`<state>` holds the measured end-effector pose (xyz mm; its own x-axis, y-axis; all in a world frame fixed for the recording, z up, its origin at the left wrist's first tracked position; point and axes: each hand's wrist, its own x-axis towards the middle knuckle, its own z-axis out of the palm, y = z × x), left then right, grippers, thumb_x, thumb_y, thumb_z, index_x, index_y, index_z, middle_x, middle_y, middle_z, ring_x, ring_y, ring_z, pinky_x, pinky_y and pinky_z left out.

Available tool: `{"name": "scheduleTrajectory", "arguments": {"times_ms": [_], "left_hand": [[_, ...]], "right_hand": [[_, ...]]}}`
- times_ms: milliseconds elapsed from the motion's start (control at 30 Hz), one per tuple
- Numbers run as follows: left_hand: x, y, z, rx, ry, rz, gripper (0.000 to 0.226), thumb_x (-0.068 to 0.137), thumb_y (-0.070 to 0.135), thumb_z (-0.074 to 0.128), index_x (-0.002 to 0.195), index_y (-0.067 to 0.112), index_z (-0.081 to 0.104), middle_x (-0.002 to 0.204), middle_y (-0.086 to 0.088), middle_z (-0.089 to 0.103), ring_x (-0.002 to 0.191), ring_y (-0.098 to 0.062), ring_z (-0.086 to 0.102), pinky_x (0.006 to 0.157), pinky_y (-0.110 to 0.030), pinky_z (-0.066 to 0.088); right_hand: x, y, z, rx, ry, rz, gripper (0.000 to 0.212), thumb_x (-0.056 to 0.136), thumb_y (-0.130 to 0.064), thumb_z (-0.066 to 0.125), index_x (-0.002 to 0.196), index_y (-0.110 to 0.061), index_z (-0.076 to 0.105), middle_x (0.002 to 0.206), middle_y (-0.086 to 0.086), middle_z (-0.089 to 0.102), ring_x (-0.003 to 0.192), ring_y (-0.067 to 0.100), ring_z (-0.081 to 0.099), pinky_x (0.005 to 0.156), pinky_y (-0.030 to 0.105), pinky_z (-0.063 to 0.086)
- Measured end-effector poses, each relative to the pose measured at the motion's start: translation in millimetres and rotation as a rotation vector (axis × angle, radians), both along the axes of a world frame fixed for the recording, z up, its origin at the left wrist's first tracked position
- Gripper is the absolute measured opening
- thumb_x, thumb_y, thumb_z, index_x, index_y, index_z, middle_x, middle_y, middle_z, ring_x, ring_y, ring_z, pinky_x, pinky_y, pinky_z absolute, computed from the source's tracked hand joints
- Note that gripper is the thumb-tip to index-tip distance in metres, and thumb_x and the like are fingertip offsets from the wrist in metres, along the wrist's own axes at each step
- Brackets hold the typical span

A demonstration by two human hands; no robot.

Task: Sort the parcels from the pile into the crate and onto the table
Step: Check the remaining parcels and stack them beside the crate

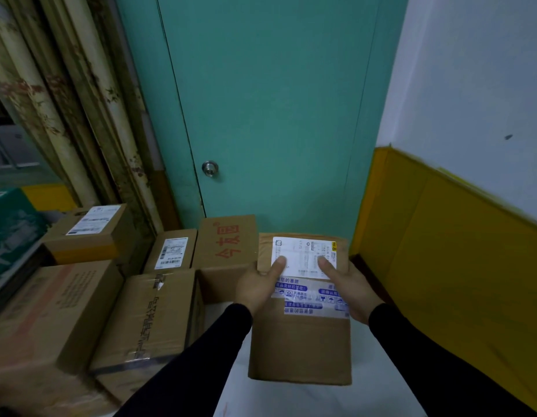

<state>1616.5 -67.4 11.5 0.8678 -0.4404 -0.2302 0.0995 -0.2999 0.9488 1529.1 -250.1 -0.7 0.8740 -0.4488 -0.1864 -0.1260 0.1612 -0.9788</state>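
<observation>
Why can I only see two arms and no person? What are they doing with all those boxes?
The camera sits on the person's head and looks down, so you see only what they see: their own arms in black sleeves. There is just this one picture, taken from up there.

The left hand and the right hand hold a brown cardboard parcel from both sides, with the thumbs pressed on its white shipping label. It also has blue and white tape across it.

To the left is a pile of other cardboard boxes; one box has big red letters. Behind everything is a green door, and a yellow panel runs along the wall on the right.

The person is sorting the parcels, one at a time.
</observation>
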Motion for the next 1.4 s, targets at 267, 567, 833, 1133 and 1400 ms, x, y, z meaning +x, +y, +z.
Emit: {"name": "scheduleTrajectory", "arguments": {"times_ms": [267, 567, 833, 1133, 1400], "left_hand": [[2, 0, 5, 0.032, -0.014, -0.002, 0.038, 0.09, 0.063, 0.06, 0.097, 0.028, 0.073, 0.093, 0.005, 0.079, 0.089, -0.018, 0.076, 0.093, -0.046, 0.059], [4, 15, 28, -0.219, 0.206, -0.044, 0.068, 0.088, 0.073, 0.049, 0.122, 0.017, 0.068, 0.108, -0.009, 0.077, 0.109, -0.032, 0.07, 0.103, -0.046, 0.049], [-2, 4, 26, -0.269, 0.321, -0.087, 0.058, 0.081, 0.058, 0.071, 0.119, 0.015, 0.071, 0.108, -0.01, 0.077, 0.105, -0.028, 0.073, 0.097, -0.041, 0.056], [-8, -3, 2, -0.174, 0.131, 0.046, 0.046, 0.079, 0.037, 0.086, 0.115, 0.013, 0.071, 0.097, -0.002, 0.079, 0.086, -0.019, 0.076, 0.072, -0.03, 0.062], [-14, 0, 6, -0.17, 0.107, 0.012, 0.038, 0.082, 0.037, 0.083, 0.11, 0.014, 0.073, 0.098, -0.003, 0.079, 0.09, -0.021, 0.076, 0.087, -0.041, 0.061]], "right_hand": [[2, -3, 4, -0.047, -0.013, 0.047, 0.038, 0.092, -0.04, 0.073, 0.126, -0.03, 0.062, 0.117, 0.0, 0.076, 0.103, 0.026, 0.074, 0.096, 0.054, 0.056], [-4, -25, 15, 0.317, -0.017, -0.056, 0.08, 0.086, -0.08, 0.04, 0.134, -0.021, 0.065, 0.124, 0.013, 0.072, 0.112, 0.033, 0.07, 0.093, 0.051, 0.055], [-7, -26, 24, 0.2, 0.049, 0.03, 0.067, 0.075, -0.055, 0.074, 0.133, -0.026, 0.058, 0.112, 0.007, 0.077, 0.102, 0.028, 0.074, 0.086, 0.044, 0.059], [-17, -13, 16, 0.045, 0.03, 0.027, 0.052, 0.074, -0.025, 0.084, 0.118, -0.031, 0.058, 0.112, 0.007, 0.076, 0.099, 0.026, 0.074, 0.084, 0.045, 0.061], [-20, -15, 17, 0.055, 0.05, 0.079, 0.062, 0.067, -0.031, 0.085, 0.123, -0.029, 0.058, 0.107, 0.006, 0.078, 0.096, 0.026, 0.076, 0.081, 0.044, 0.062]]}}
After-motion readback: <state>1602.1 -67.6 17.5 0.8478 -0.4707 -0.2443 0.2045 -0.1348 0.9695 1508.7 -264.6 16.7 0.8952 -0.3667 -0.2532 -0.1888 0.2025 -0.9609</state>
